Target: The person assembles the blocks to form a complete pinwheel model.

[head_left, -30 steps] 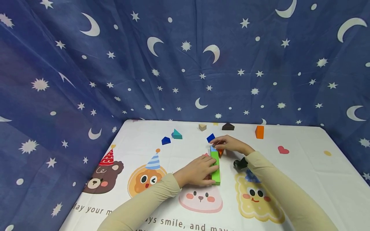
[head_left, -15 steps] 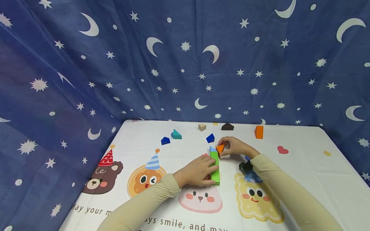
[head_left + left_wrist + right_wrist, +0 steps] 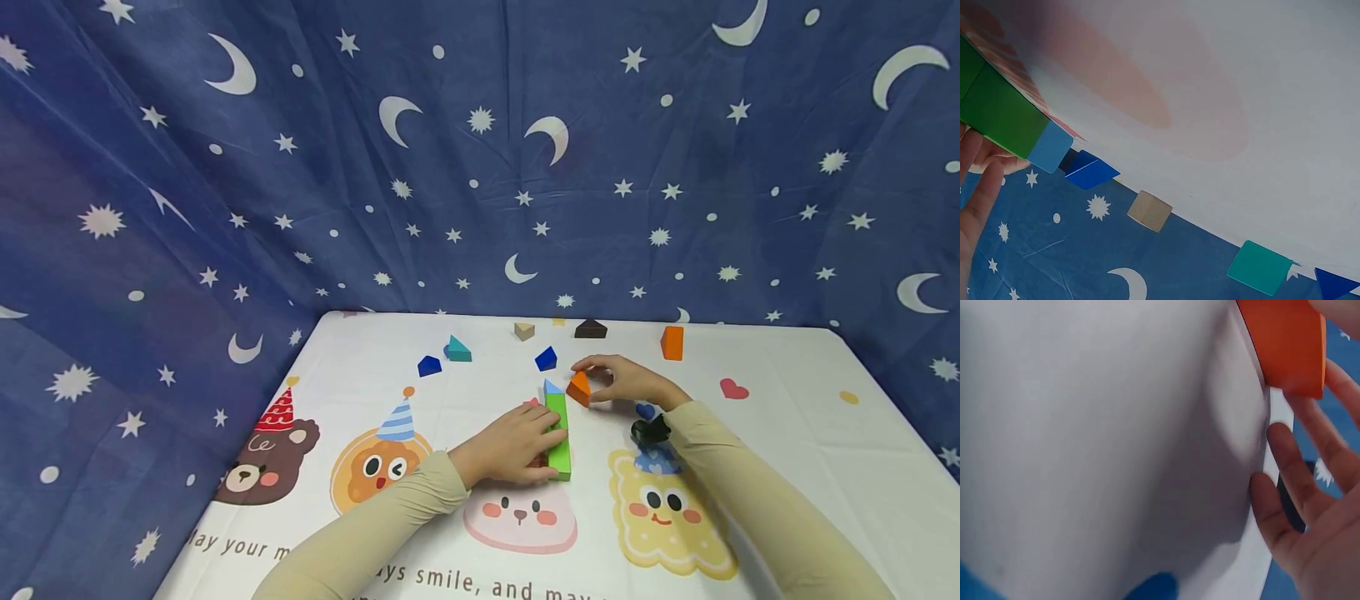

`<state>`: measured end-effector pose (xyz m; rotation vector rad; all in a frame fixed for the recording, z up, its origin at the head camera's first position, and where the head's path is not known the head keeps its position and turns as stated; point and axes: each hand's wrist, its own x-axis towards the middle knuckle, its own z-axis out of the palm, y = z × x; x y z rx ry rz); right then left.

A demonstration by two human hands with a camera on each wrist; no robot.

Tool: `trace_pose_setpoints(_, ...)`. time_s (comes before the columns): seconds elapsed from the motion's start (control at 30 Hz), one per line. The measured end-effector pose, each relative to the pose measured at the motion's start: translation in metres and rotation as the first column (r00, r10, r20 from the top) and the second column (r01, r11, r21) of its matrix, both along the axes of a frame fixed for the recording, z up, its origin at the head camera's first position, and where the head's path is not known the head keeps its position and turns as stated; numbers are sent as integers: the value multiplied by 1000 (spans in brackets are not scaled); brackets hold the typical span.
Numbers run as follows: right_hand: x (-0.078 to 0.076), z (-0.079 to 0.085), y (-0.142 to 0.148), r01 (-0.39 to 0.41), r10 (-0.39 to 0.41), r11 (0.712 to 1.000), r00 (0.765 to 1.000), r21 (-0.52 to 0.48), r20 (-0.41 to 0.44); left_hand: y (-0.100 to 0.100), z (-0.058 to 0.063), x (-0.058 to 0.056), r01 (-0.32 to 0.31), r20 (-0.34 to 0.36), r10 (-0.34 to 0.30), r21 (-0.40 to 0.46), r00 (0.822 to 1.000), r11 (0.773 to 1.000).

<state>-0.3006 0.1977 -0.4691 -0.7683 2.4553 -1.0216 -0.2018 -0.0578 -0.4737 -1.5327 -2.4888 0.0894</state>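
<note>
In the head view my left hand (image 3: 517,444) lies on a row of green blocks (image 3: 558,437), its fingers spread over the top and the thumb near the close end. A light blue triangular block (image 3: 551,387) adjoins the row's far end; it shows as a light blue face (image 3: 1051,146) in the left wrist view. To the right, my right hand (image 3: 630,381) pinches an orange triangular block (image 3: 578,388) between thumb and fingers, a little apart from the light blue one. Its remaining fingers stretch loosely past the orange block (image 3: 1291,347) in the right wrist view.
Behind the hands lie a dark blue block (image 3: 546,359), a beige block (image 3: 524,332), a dark brown block (image 3: 591,330) and another orange block (image 3: 672,343). Farther left are a teal block (image 3: 459,350) and a second dark blue block (image 3: 430,366). A starry curtain (image 3: 420,225) hangs behind the table.
My right hand has drawn back to the right from the row's far end, and the orange block has moved with it, turning. The left hand stays on the green blocks.
</note>
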Motion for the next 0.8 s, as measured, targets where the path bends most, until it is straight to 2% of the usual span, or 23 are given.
trace_pose_setpoints(0.13, -2, -4, 7, 11, -3, 996, 996, -87, 92, 0, 0, 0, -1, 1, 1, 3, 1000, 1000)
trace_pose_setpoints(0.23, -3, -7, 8, 33, -18, 992, 993, -122, 118, 0, 0, 0, -3, 5, 3, 1, 1000, 1000)
trace_pose_setpoints(0.4, -4, -11, 5, 54, -42, 990, 995, -132, 92, 0, 0, 1, -5, 7, 5, 3, 1000, 1000)
trace_pose_setpoints(0.63, -2, -9, -2, 5, 3, 989, 999, -149, 52, 0, -2, 0, -1, 0, 1, 9, 1000, 1000)
trace_pose_setpoints(0.8, -1, -9, -3, 26, -28, 989, 1000, -147, -12, 0, -2, 0, -1, 6, 1, 7, 1000, 1000)
